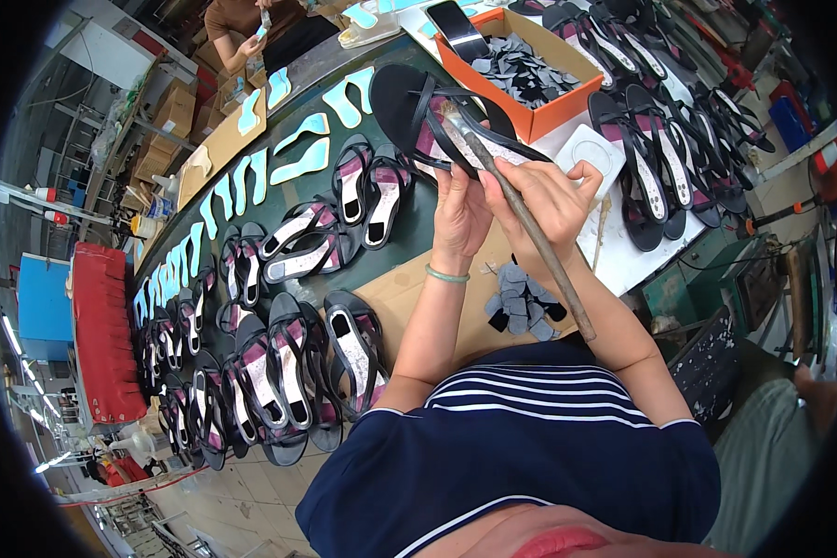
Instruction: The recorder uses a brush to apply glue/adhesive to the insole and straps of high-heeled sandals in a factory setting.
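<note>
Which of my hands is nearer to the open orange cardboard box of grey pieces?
Your right hand: it holds the long wooden-handled brush just below the box in the picture. Your left hand, at the black strappy sandal, is lower and farther left.

- A dark phone [456, 31] at the left end of an open orange box [558, 109]
- A co-worker [235, 20] in a brown top, across the table near the upper edge
- Brown cardboard boxes [174, 110] stacked beyond the table, on the left
- A jar with a yellow lid [146, 226], near those boxes
- A long red cover [107, 339] with a gathered edge, far left
- A flat blue panel [45, 298] just beside the red cover
- A blue bin [792, 121] at the right
- Pale floor tiles [265, 488] below the table
</note>
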A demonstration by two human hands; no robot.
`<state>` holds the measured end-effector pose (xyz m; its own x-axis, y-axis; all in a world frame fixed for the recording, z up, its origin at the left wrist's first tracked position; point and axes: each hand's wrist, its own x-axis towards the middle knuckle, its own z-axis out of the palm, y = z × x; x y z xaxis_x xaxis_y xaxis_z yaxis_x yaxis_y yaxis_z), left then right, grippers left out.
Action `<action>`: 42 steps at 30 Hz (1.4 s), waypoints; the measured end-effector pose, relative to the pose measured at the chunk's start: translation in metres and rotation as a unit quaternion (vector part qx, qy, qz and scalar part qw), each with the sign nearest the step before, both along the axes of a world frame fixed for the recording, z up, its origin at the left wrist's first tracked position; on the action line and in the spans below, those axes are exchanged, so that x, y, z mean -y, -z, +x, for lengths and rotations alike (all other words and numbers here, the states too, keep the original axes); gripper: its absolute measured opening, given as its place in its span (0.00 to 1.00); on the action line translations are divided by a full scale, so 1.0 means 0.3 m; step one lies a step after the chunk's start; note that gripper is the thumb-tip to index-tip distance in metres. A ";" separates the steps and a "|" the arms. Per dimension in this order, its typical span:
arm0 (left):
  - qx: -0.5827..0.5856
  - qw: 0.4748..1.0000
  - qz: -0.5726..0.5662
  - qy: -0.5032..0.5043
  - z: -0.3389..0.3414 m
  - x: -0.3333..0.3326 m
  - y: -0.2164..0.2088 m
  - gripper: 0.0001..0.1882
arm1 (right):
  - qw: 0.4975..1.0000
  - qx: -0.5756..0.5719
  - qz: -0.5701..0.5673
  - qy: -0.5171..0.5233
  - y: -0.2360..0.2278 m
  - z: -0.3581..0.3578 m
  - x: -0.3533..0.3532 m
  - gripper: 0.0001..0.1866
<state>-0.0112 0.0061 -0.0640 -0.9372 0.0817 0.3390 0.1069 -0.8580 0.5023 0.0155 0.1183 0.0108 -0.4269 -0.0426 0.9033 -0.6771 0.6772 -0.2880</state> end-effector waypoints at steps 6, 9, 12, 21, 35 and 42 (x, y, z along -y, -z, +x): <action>0.011 1.000 0.006 0.002 0.004 0.009 -0.007 0.25 | 1.000 0.006 0.002 -0.001 -0.008 0.012 -0.003 0.09; 0.023 1.000 -0.004 0.006 0.003 0.018 -0.001 0.26 | 1.000 0.017 0.005 -0.004 -0.009 0.023 -0.008 0.09; 0.039 0.999 0.005 -0.016 0.005 0.011 0.003 0.19 | 1.000 0.024 0.004 -0.011 -0.010 0.031 -0.013 0.09; 0.007 1.000 -0.011 -0.016 0.008 0.017 -0.012 0.23 | 0.999 0.043 0.012 -0.018 -0.019 0.063 -0.040 0.08; -0.022 1.000 -0.013 0.009 0.000 0.038 -0.013 0.28 | 0.996 0.081 0.019 -0.023 -0.032 0.109 -0.097 0.07; -0.018 1.000 -0.012 0.006 -0.002 0.047 -0.010 0.29 | 0.994 0.102 0.018 -0.020 -0.037 0.129 -0.118 0.07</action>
